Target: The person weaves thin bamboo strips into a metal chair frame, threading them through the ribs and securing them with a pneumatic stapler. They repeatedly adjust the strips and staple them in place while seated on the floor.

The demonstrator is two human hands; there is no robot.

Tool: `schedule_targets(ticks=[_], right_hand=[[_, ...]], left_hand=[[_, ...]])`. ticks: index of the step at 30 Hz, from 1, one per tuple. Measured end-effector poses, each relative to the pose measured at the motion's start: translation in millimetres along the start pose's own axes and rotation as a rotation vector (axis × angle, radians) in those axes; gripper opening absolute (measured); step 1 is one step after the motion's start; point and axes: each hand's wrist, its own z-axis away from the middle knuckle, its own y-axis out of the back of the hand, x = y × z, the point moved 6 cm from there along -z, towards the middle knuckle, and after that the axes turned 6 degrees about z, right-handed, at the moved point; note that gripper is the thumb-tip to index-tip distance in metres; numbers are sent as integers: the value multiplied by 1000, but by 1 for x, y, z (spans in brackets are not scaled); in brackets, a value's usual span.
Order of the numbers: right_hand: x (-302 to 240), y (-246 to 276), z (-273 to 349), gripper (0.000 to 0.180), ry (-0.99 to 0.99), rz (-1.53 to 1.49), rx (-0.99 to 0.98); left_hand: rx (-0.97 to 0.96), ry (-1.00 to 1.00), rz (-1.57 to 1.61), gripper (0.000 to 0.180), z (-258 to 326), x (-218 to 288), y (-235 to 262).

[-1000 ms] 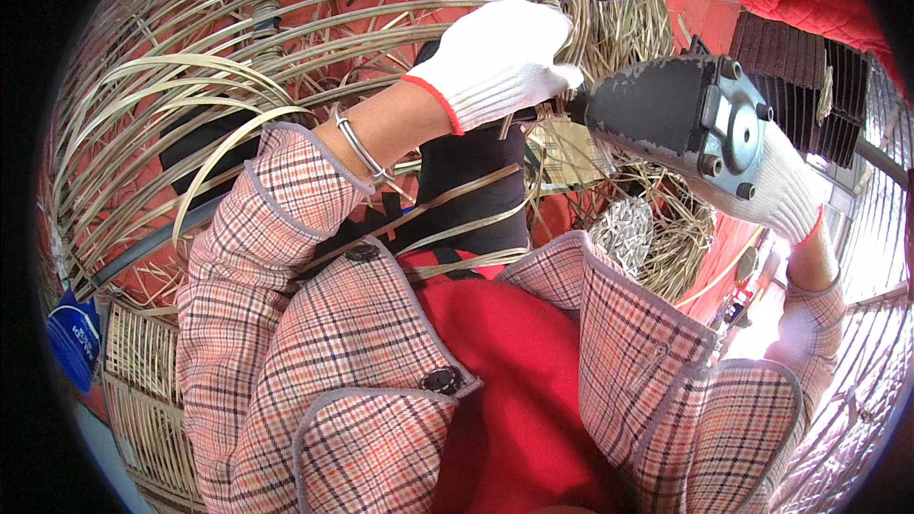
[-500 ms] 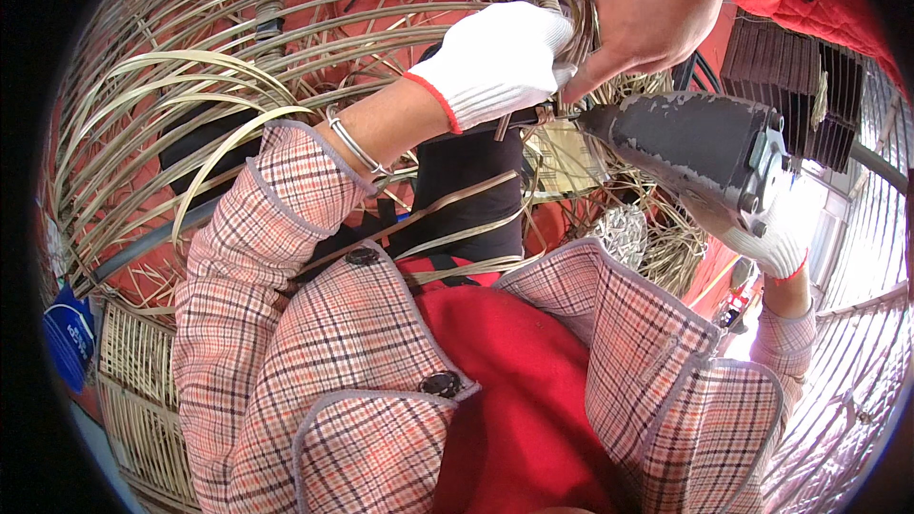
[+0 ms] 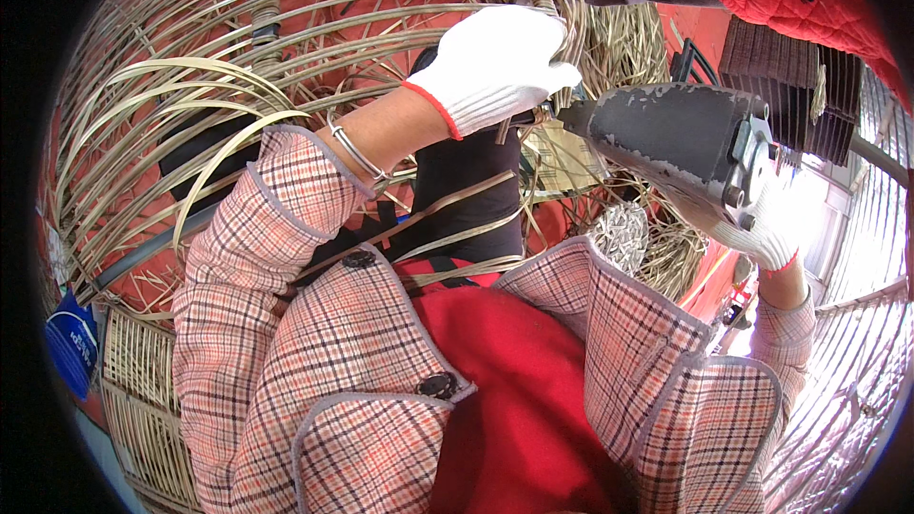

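From here, the right hand clutches the dark power tool just right of the cane rim, nose pointing toward the left hand clenched on that rim

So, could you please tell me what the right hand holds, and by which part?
The right hand holds the power tool near its rear, exact spot hidden.

Wkshp: cane frame, pwr tool, loose strips
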Motion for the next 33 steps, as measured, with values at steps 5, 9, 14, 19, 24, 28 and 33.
schedule_targets(ticks=[5,9,14,19,24,28,33], right_hand=[[-8,5,-9,67,-33,-41,-24],[-13,12,-16,60,-54,-65,-43],[-19,21,-27,52,-101,-101,-87],[-18,30,-41,45,-217,-155,-168],[-11,30,-47,42,-318,-195,-259],[-8,29,-50,44,-199,-153,-190],[-3,35,-27,63,-114,-123,45]], left_hand=[[-98,81,22,45,0,3,1],[-53,36,6,42,1,7,5],[-3,11,-8,42,0,2,-2],[130,-128,-61,42,2,5,-2],[134,-92,0,33,4,8,-2],[76,-67,-14,27,1,9,-3],[14,13,-47,54,-4,11,1]])
